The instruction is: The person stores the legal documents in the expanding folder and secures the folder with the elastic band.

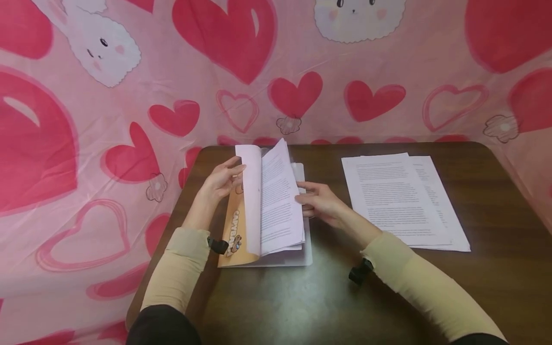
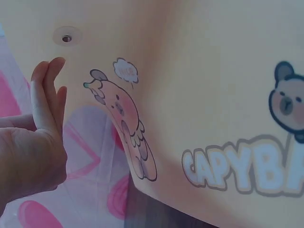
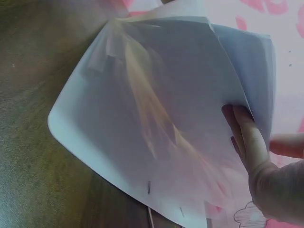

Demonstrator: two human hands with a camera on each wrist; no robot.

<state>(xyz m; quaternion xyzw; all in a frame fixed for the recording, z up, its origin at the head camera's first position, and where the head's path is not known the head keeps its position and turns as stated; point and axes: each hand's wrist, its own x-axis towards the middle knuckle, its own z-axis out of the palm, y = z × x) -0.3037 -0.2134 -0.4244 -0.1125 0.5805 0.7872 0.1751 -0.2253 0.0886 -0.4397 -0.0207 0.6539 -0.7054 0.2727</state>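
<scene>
A folder (image 1: 239,239) with an orange cover, printed with capybaras and "CAPYBA" lettering, lies at the table's left, its cover bent back to show a white inside. My left hand (image 1: 223,181) is at the cover's raised edge; in the left wrist view its fingers (image 2: 45,99) are straight beside the outer face, near a round snap button (image 2: 66,38). Printed sheets (image 1: 282,196) stand raised and tilted inside the folder. At their right edge my right hand (image 1: 321,203) pinches them, fingers (image 3: 249,135) on the back of the paper in the right wrist view.
A second pile of printed sheets (image 1: 392,201), slightly fanned, lies on the right of the dark wooden table (image 1: 327,306). Behind the table hangs a pink cloth (image 1: 327,57) with hearts and rabbits. Each wrist carries a small black camera.
</scene>
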